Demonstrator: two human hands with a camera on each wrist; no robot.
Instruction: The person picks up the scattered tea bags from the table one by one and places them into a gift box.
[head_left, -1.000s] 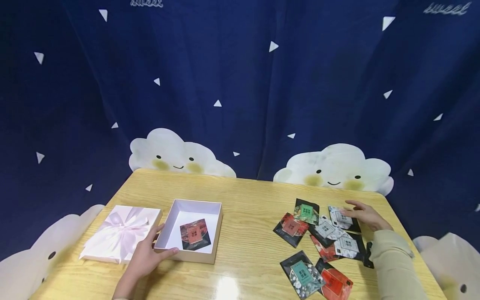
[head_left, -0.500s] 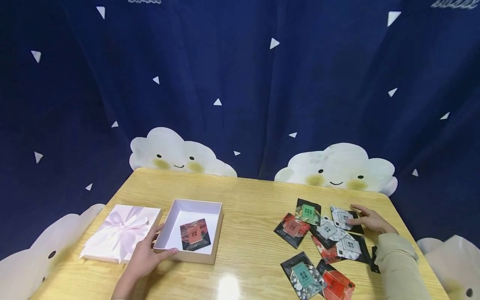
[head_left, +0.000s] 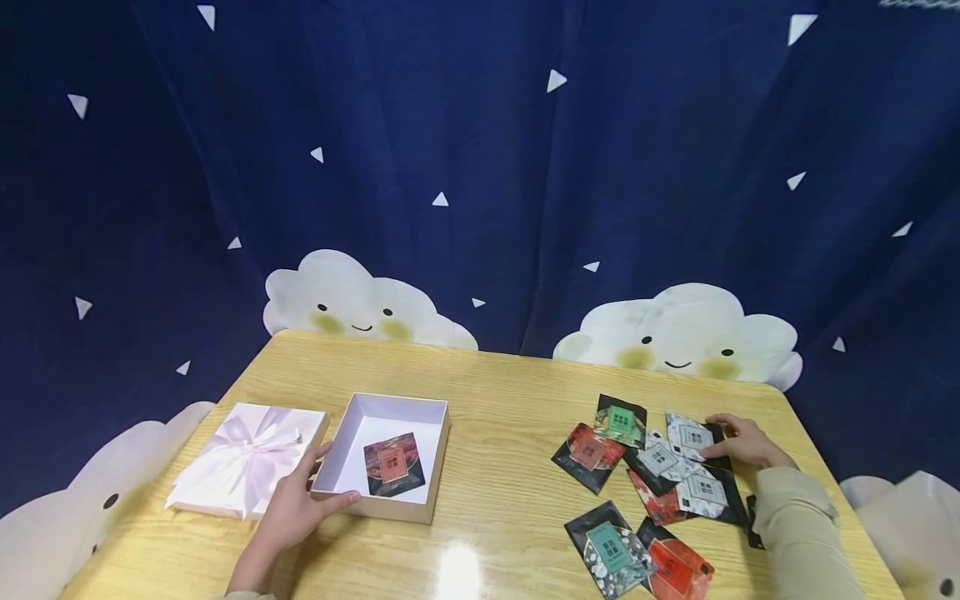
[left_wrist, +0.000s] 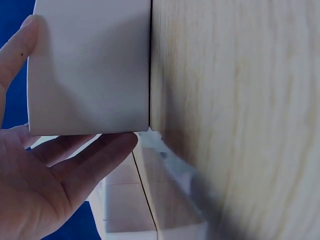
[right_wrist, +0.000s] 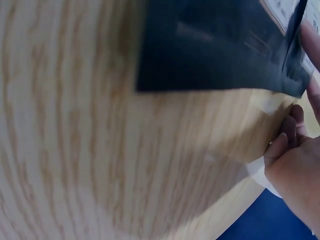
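My left hand [head_left: 288, 508] grips the near-left corner of an open white gift box [head_left: 442, 467], thumb on the front wall and fingers along the left wall. In the left wrist view, the fingers [left_wrist: 112, 150] lie against one face of the box [left_wrist: 90, 70]. A red-and-black sachet [head_left: 394, 464] lies flat inside. At the right, my right hand [head_left: 750, 443] pinches the edge of a white-and-black sachet [head_left: 690, 437] at the back of a loose group. The right wrist view shows this sachet's dark underside [right_wrist: 215, 45], bent near the fingertips.
Left of the box lies its pale pink lid [head_left: 247, 458] with a ribbon bow. Around the right hand are a green-labelled sachet [head_left: 621, 421], a red one [head_left: 588, 457] and several others, some overlapping. A dark sachet [head_left: 753, 521] is partly under the right sleeve.
My right hand has come down onto the white-and-black sachet, its thumb now over the sachet's edge. The left hand and the box have stayed put; the head view has shifted slightly.
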